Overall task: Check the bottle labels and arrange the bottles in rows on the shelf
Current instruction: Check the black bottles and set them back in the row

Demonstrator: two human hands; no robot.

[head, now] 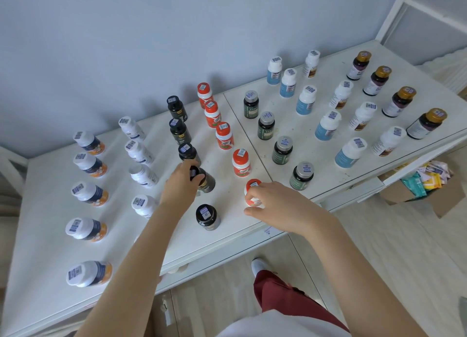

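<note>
White shelf (40, 205) against a blue wall (126, 46), bottles (351, 152) in rows. Your right hand (278, 206) curls round the orange bottle (253, 185) at its row's near end; your left hand (180, 182) grips a black bottle (208, 182) just beyond. Set each upright, in line with its row.

We wear dark red trousers (290, 301), a white shoe (259, 264) on the one visible foot, and a white top (278, 324); our left forearm (131, 255) and right forearm (348, 255) are bare.
</note>
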